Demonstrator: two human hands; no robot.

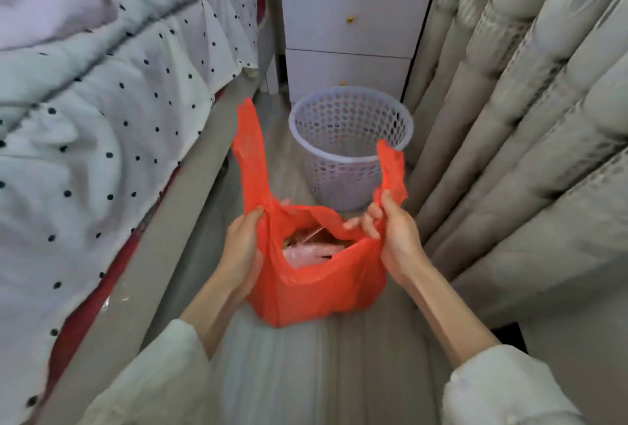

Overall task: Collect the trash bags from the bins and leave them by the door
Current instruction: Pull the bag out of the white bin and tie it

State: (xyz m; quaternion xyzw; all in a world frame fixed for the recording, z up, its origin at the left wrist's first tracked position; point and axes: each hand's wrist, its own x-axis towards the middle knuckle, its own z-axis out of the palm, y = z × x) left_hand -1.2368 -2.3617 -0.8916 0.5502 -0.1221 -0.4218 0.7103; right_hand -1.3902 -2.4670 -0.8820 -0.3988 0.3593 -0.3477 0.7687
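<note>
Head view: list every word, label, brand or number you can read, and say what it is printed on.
None can be read.
The orange bag, held by the left hand and right hand, shows no print.
The basket, nightstand and dotted bedding carry no text.
The bag's contents are too blurred to tell.

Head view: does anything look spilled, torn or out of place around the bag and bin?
Nothing stands out. The orange bag is out of the bin, held at its handles by the left hand and right hand, trash inside. The bin stands upright and unlined; no spill shows on the floor.
</note>
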